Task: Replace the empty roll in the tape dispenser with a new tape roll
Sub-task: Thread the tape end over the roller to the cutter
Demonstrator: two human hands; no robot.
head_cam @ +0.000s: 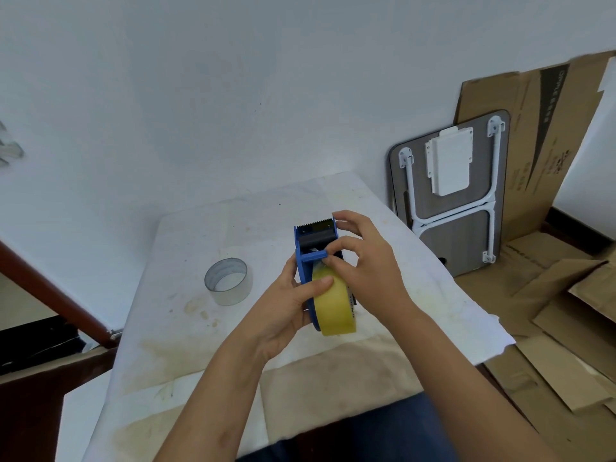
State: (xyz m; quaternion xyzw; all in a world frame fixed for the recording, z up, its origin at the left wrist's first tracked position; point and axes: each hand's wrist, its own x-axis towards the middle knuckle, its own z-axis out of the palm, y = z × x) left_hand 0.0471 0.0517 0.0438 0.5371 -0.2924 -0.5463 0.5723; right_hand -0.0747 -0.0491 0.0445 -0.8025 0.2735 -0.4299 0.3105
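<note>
One blue tape dispenser [308, 258] with one yellow tape roll [333, 308] sits mid-frame, left hand [286, 311] fingers wrapped around it; right hand [363, 261] fingers pinch tape. One empty roll [228, 281] stands left on the desk [200, 345].

"OPPLE" on leaning cardboard box [546, 105]

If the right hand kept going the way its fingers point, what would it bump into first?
Its right hand fingers point left, already at the blue tape dispenser, so the dispenser comes first. Past it, the empty clear roll sits on the table, though depth is hard to judge.
</note>
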